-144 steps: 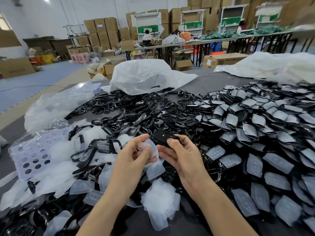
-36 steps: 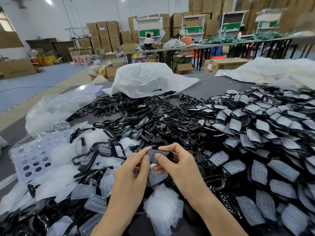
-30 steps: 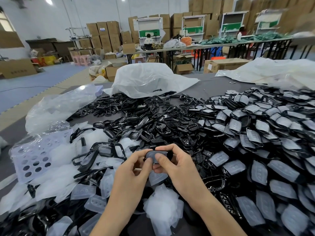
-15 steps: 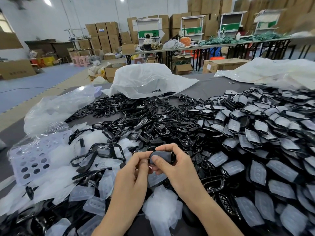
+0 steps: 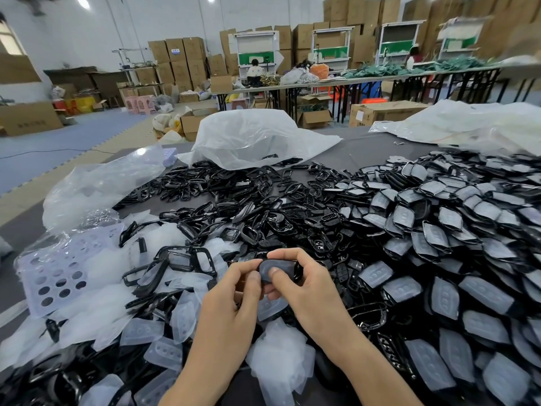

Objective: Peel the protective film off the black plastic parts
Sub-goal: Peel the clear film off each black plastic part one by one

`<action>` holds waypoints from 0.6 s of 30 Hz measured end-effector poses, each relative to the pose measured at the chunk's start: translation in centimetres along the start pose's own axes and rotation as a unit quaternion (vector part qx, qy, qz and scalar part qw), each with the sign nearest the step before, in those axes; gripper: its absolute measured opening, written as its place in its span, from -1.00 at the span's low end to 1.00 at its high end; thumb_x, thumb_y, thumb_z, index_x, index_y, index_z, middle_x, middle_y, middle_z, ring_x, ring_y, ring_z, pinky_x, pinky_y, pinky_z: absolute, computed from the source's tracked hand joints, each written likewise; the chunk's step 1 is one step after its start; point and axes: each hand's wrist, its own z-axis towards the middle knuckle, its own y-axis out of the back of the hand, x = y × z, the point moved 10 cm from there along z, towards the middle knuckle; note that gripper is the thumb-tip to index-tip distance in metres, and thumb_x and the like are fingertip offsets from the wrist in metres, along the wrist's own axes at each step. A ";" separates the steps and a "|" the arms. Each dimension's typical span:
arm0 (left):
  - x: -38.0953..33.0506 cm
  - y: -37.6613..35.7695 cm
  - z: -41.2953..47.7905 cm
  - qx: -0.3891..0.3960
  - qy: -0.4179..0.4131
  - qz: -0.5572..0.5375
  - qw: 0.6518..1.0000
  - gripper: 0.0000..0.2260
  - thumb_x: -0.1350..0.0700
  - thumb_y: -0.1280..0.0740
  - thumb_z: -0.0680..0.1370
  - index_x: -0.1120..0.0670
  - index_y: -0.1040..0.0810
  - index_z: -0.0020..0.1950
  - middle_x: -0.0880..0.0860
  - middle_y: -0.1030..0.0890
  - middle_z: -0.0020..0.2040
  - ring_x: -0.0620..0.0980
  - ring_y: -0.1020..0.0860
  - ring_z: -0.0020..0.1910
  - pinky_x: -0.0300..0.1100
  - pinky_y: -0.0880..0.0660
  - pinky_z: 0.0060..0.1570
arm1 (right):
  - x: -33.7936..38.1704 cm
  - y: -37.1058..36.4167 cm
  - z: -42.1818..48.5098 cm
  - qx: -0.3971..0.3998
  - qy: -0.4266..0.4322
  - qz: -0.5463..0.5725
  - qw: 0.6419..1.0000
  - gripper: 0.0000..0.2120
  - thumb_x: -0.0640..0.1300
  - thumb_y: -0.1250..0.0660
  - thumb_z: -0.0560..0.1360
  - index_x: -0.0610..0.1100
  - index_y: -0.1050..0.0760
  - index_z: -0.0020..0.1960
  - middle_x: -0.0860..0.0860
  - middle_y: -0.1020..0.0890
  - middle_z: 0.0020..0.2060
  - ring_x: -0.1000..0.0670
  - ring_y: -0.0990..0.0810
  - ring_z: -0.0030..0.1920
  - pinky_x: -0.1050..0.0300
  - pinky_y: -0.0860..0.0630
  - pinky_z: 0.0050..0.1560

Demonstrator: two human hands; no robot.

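Both my left hand (image 5: 231,291) and right hand (image 5: 306,285) pinch one black plastic part (image 5: 296,270) at lower centre, its film (image 5: 270,265) not yet off. Peeled films (image 5: 140,329) lie lower left; a big pile of covered parts (image 5: 439,244) at right waits.
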 end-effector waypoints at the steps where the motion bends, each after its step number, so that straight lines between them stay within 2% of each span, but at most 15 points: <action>1: 0.1 0.0 0.1 -0.003 0.003 0.001 1.000 -0.77 0.09 -0.26 0.63 -0.28 -0.55 0.04 -0.22 -0.68 -0.17 -0.18 -0.65 -0.20 -0.36 -0.53 -0.25 | 0.0 -0.1 0.0 0.002 -0.001 0.003 1.000 -0.81 -0.30 -0.32 0.58 -0.04 -0.57 0.08 0.05 -0.73 -0.16 0.04 -0.70 -0.25 0.26 -0.60 -0.16; 7: 1.7 0.0 0.6 -0.012 0.050 -0.052 0.997 -0.83 0.14 -0.34 0.58 -0.17 -0.59 -0.04 -0.03 -0.68 -0.17 0.02 -0.67 -0.19 0.02 -0.61 -0.09 | 0.2 -0.8 -0.1 0.024 0.000 0.026 0.999 -0.83 -0.32 -0.32 0.59 -0.11 -0.57 0.10 0.08 -0.73 -0.16 0.08 -0.71 -0.23 0.29 -0.60 -0.18; 11: 1.9 -0.1 0.9 0.021 0.076 -0.093 0.993 -0.77 0.16 -0.37 0.57 -0.21 -0.59 -0.10 -0.01 -0.64 -0.30 -0.05 -0.59 -0.28 -0.22 -0.51 -0.24 | 0.3 -1.3 -0.3 0.040 0.004 0.023 0.999 -0.84 -0.29 -0.33 0.60 -0.09 -0.57 0.10 0.07 -0.74 -0.15 0.07 -0.73 -0.15 0.28 -0.61 -0.13; 15: 1.5 -0.1 0.9 0.037 0.069 -0.112 0.991 -0.81 0.14 -0.38 0.56 -0.18 -0.59 -0.10 0.00 -0.66 -0.30 -0.11 -0.59 -0.30 -0.25 -0.50 -0.25 | 0.3 -1.3 -0.2 0.039 0.010 0.004 0.999 -0.83 -0.28 -0.32 0.61 -0.05 -0.57 0.10 0.07 -0.73 -0.15 0.07 -0.72 -0.19 0.28 -0.61 -0.14; 18: 1.0 -0.1 0.7 0.029 0.051 -0.117 0.991 -0.81 0.23 -0.31 0.61 -0.06 -0.60 -0.05 -0.03 -0.68 -0.26 -0.16 -0.65 -0.25 -0.36 -0.52 -0.23 | 0.3 -1.0 -0.1 0.023 0.014 -0.010 1.000 -0.80 -0.30 -0.30 0.61 -0.03 -0.58 0.09 0.04 -0.73 -0.15 0.04 -0.71 -0.21 0.25 -0.61 -0.14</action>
